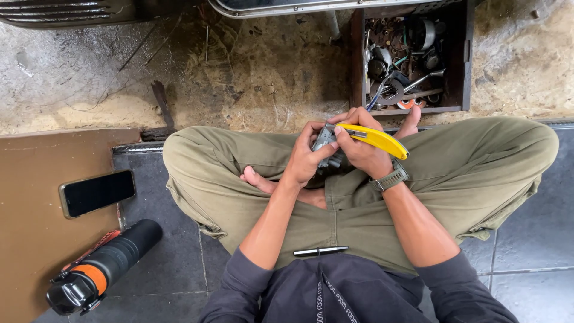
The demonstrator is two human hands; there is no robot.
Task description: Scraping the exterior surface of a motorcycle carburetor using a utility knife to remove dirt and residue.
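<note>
left hand (306, 157): grasping one grey metal part (326, 143)
right hand (360, 149): grasping one yellow knife (375, 139), long axis pointing right and slightly down

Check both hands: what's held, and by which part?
Left hand grips a small grey metal part around its body. Right hand holds a yellow-handled tool by the handle, tip end hidden at the part.

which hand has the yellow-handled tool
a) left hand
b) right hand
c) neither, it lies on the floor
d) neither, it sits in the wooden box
b: the right hand, the one wearing a wristwatch, grips the yellow-handled tool against the small grey metal part that the left hand holds.
</note>
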